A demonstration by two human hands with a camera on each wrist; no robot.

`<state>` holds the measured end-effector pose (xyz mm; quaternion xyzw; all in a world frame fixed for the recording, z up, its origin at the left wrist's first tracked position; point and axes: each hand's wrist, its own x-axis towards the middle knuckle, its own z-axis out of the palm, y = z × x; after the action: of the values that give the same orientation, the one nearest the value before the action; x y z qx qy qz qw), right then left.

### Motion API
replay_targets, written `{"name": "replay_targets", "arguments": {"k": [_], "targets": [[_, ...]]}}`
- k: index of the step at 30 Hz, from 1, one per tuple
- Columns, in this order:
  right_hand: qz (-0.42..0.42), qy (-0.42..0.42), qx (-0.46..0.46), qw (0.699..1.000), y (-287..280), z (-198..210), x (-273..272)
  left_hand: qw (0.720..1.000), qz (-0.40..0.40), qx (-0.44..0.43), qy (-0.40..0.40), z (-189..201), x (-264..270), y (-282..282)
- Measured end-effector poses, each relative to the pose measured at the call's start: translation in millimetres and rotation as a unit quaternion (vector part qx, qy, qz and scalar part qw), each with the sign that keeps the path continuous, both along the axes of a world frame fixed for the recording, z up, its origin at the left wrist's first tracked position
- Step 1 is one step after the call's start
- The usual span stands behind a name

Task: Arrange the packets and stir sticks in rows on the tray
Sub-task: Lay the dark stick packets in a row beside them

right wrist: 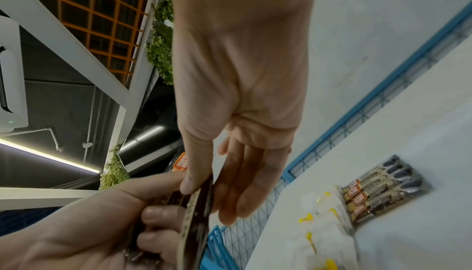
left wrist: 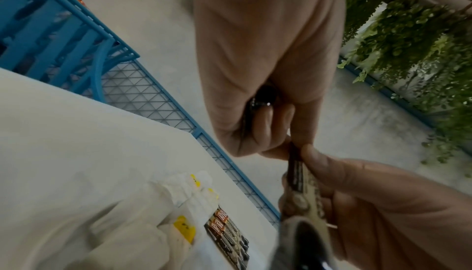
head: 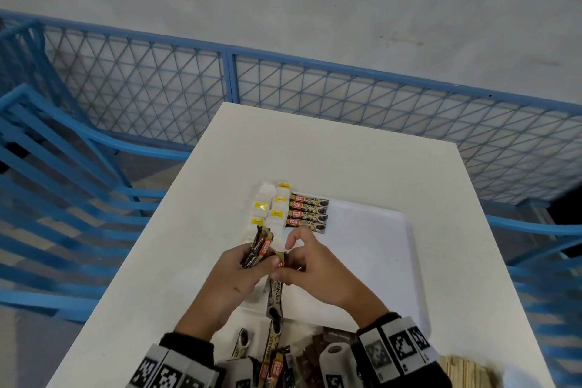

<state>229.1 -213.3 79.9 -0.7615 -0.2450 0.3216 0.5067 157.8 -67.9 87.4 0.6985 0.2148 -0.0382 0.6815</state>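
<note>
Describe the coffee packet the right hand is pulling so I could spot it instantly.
Above the white plastic tray's near-left corner, both hands meet. The right hand pinches the top of one dark brown coffee stick packet; unlike the flat row of four coffee packets, it hangs vertically.

The flat rectangular bench (head: 346,164) was plain white, and so was the shallow plastic tray (head: 378,230) on it. The four slim coffee-granule packets (head: 308,213) at the tray's far left were dark brown and cream, each with an orange-red logo patch. The small paper sachets (head: 271,208) left of them were white with yellow tabs. The metal mesh fence (head: 315,85) beyond was blue, in a diamond lattice.
</note>
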Motion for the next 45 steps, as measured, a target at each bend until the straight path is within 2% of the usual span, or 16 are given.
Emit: {"name": "replay_targets", "arguments": {"k": [4, 9, 13, 17, 25, 27, 31, 34, 39, 45], "targets": [[-0.048, 0.112, 0.047, 0.991, -3, -7, -10, 0.995, 0.094, -0.034, -0.023, -9, -3, 10], [-0.146, 0.227, 0.125, 0.955, -5, -18, -21, 0.984, 0.147, -0.088, -0.044, -20, -8, 18], [-0.174, 0.263, 0.154, 0.936, -2, -23, -22, 0.977, 0.171, -0.116, -0.047, -26, -9, 20], [-0.240, 0.291, 0.182, 0.908, 0, -28, -13, 0.981, 0.163, -0.102, -0.037, -29, -11, 22], [-0.293, 0.270, 0.139, 0.907, -3, -40, 4, 0.988, 0.141, -0.057, -0.003, -38, -10, 17], [-0.321, 0.257, 0.126, 0.903, -8, -45, 10, 0.989, 0.130, -0.064, 0.018, -38, -9, 17], [-0.399, 0.245, 0.111, 0.877, -25, -61, 31, 0.980, 0.161, -0.105, 0.043, -40, -8, 24], [-0.435, 0.218, 0.055, 0.872, -32, -75, 48, 0.970, 0.183, -0.152, 0.052, -41, -7, 27], [-0.428, 0.189, -0.004, 0.884, -28, -94, 70, 0.960, 0.189, -0.197, 0.065, -39, -4, 27], [-0.436, 0.103, -0.103, 0.888, -17, -107, 80, 0.961, 0.172, -0.206, 0.064, -38, -4, 30]]}}
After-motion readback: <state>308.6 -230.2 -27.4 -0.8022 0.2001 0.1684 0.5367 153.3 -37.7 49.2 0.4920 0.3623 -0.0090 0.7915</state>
